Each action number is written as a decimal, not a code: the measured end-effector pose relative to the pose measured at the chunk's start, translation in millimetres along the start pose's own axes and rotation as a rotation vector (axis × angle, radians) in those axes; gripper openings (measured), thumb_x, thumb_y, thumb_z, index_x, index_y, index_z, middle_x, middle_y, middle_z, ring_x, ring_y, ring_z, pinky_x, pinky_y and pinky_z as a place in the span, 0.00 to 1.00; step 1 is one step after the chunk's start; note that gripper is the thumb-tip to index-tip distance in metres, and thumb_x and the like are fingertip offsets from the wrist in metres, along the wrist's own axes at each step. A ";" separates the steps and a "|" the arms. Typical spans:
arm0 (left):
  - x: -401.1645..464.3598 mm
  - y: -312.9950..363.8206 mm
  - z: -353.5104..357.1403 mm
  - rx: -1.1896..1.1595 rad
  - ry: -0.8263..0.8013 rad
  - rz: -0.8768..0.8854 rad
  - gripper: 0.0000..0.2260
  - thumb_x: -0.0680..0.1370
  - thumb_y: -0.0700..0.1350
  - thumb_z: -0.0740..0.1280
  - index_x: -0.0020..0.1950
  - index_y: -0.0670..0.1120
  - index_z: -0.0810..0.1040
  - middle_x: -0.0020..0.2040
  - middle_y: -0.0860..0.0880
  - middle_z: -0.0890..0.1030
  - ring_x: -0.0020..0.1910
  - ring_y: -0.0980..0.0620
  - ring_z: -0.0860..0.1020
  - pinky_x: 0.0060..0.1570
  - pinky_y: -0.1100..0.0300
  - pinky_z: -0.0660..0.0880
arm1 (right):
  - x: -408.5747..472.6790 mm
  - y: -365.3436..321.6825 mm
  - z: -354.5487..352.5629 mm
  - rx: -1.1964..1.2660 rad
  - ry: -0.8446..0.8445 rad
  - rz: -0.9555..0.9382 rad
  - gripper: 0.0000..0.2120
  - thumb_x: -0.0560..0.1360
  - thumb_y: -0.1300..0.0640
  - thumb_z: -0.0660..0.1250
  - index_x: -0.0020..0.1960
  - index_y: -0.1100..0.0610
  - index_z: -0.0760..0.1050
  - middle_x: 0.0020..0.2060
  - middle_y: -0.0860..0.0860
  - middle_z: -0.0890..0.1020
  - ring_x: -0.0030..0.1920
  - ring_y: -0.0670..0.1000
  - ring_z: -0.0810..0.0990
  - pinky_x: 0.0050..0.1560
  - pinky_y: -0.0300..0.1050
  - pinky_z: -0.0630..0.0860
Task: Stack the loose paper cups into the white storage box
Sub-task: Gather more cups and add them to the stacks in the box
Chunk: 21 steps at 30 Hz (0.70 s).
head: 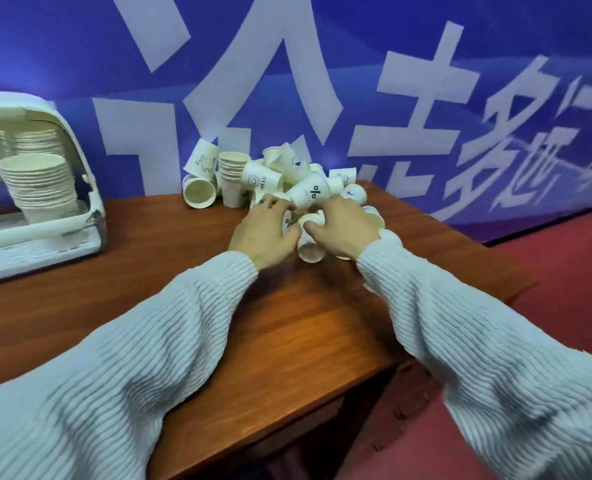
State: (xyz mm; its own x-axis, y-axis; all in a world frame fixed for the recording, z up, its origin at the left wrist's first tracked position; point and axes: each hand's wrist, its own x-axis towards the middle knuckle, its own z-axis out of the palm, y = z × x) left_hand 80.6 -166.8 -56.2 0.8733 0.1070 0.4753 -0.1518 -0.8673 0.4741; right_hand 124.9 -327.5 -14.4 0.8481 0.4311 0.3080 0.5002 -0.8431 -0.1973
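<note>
A heap of loose white paper cups point(287, 178) lies at the far edge of the wooden table, against the blue banner. A short nested stack of cups point(231, 174) stands upright in the heap. My left hand point(263, 230) and my right hand point(343, 226) reach into the near side of the heap, side by side. Between them lies a cup on its side point(310, 245), mouth toward me; both hands curl around it. The white storage box point(45, 233) stands at the left, open, with a tall stack of nested cups point(38, 185) inside.
The wooden table point(218, 323) ends at the right in a front corner, with red carpet point(564, 271) beyond. A blue banner point(391, 81) with white characters stands right behind the heap. The box lid point(62, 133) arches over the stacked cups.
</note>
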 end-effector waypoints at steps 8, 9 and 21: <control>18.9 23.9 65.0 0.061 -0.223 -0.158 0.29 0.79 0.63 0.63 0.76 0.51 0.65 0.78 0.44 0.61 0.74 0.39 0.67 0.68 0.41 0.69 | -27.9 98.1 -15.2 0.086 -0.198 0.389 0.40 0.71 0.27 0.61 0.76 0.46 0.65 0.69 0.55 0.74 0.67 0.59 0.76 0.65 0.58 0.73; 20.5 23.2 68.0 0.026 -0.217 -0.176 0.30 0.78 0.64 0.63 0.75 0.49 0.66 0.77 0.43 0.63 0.73 0.39 0.67 0.68 0.41 0.69 | -28.5 105.5 -14.4 0.130 -0.178 0.412 0.35 0.73 0.29 0.61 0.73 0.49 0.69 0.67 0.54 0.77 0.64 0.58 0.77 0.62 0.56 0.73; 19.7 14.6 36.5 -0.131 -0.223 -0.322 0.33 0.77 0.56 0.67 0.77 0.48 0.59 0.68 0.43 0.75 0.66 0.39 0.74 0.60 0.52 0.71 | -30.7 123.3 -38.6 0.714 -0.205 0.502 0.10 0.77 0.59 0.69 0.55 0.62 0.83 0.45 0.53 0.85 0.41 0.49 0.81 0.46 0.44 0.78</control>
State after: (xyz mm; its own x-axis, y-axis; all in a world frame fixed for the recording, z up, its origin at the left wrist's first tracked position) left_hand 112.5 -195.1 -67.0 0.9625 0.2420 0.1222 0.0999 -0.7357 0.6699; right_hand 153.8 -457.1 -12.3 0.9765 0.1722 -0.1296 -0.0068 -0.5763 -0.8172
